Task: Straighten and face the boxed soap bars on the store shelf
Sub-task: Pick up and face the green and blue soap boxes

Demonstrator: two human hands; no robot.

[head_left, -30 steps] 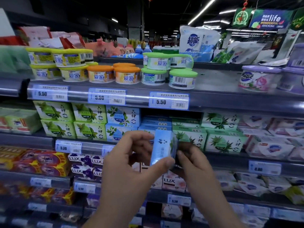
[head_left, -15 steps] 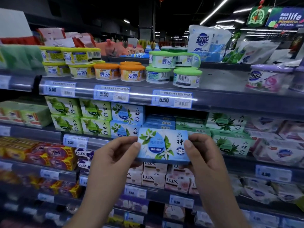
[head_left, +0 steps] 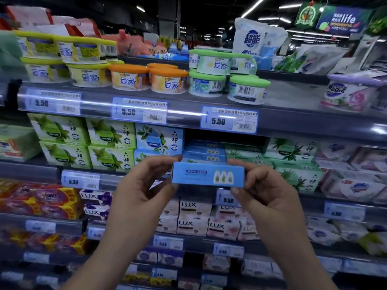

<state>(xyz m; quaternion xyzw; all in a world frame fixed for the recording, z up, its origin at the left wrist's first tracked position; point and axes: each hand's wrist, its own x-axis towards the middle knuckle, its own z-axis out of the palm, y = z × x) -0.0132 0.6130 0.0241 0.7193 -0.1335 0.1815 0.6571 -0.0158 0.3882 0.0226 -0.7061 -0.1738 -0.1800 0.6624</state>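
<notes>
Blue cardboard soap box (head_left: 208, 174), rectangular, pinched endwise between left hand (head_left: 139, 185) and right hand (head_left: 266, 189).

Blue cardboard soap box (head_left: 208, 177) sits between left hand (head_left: 142, 185) and right hand (head_left: 266, 189), before the shelf's front edge (head_left: 188, 183). Stacked blue soap boxes (head_left: 205, 150) lie behind it; green soap boxes (head_left: 111, 145) stand left.

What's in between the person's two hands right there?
In the head view, a blue soap box spans the gap, pinched at its ends by the left hand and the right hand, narrow side toward the camera.
</notes>
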